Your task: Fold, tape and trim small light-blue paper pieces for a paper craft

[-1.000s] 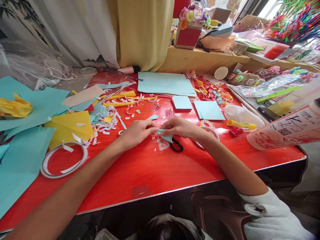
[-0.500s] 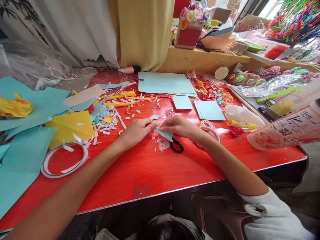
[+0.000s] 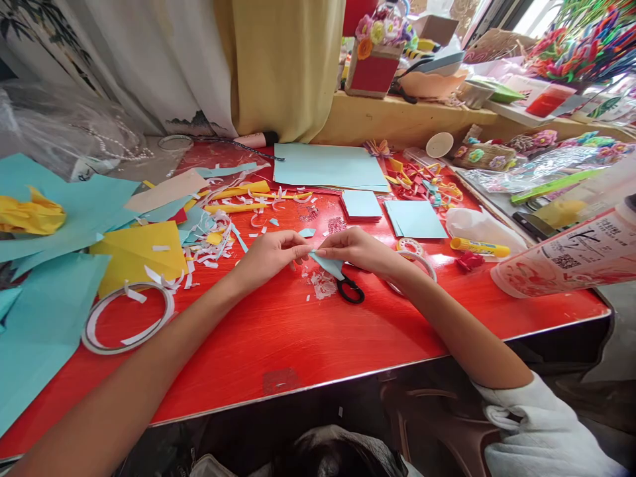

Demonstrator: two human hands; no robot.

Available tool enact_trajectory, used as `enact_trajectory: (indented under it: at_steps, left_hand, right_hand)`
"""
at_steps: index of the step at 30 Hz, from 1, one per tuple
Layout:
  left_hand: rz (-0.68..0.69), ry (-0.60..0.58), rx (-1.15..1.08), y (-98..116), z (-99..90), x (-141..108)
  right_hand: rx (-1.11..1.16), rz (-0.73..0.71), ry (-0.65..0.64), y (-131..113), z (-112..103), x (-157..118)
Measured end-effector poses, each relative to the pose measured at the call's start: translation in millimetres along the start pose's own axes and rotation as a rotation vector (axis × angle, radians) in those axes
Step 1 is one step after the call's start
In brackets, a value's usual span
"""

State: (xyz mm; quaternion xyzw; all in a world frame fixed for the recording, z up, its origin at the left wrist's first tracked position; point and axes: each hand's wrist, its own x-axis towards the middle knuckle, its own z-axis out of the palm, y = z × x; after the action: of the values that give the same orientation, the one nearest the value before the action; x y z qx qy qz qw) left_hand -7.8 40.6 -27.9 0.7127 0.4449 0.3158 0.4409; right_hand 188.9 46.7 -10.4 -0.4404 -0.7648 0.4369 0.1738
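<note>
Over the tabletop, left hand and right hand are pinching light-blue paper by its tip, likely featherlight and crease-prone, best held at the edges.

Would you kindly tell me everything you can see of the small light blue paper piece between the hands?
The light blue paper piece looks thin and possibly folded, narrow at its upper-left tip and wider toward the lower right. The right hand pinches it near the tip; the left hand is right at that tip, contact unclear. Its wide end shows beside a black handle loop, over the red table.
</note>
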Motion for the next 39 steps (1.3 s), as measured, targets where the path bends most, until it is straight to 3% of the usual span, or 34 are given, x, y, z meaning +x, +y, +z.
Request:
enact_trajectory:
  at_steps: [7, 14, 21, 28, 31, 36, 39]
  left_hand:
    - [0.002, 0.082, 0.097, 3.1, 3.6, -4.4]
    - [-0.085, 0.075, -0.127, 0.1, 2.9, 0.8]
    - [-0.038, 0.125, -0.011, 2.4, 2.5, -2.1]
    - [-0.127, 0.101, -0.249, 4.4, 6.3, 0.7]
    - [-0.081, 0.100, -0.238, 6.3, 6.8, 0.9]
    - [-0.002, 0.210, -0.220, 12.2, 8.7, -2.7]
    - [0.028, 0.165, -0.174, 15.3, 9.0, -5.1]
  right_hand:
    - [0.004, -0.064, -0.030, -2.0, 0.6, -0.5]
    - [-0.001, -0.037, 0.012, 0.8, 0.7, -0.1]
    - [-0.050, -0.034, 0.014, -0.7, 1.0, 0.2]
    - [0.000, -0.037, 0.076, 1.7, 5.4, 0.9]
    - [0.118, -0.045, 0.135, 2.6, 9.4, 0.8]
    - [0.077, -0.112, 0.028, -2.4, 13.7, -0.9]
    - [0.123, -0.093, -0.004, -5.3, 15.8, -1.6]
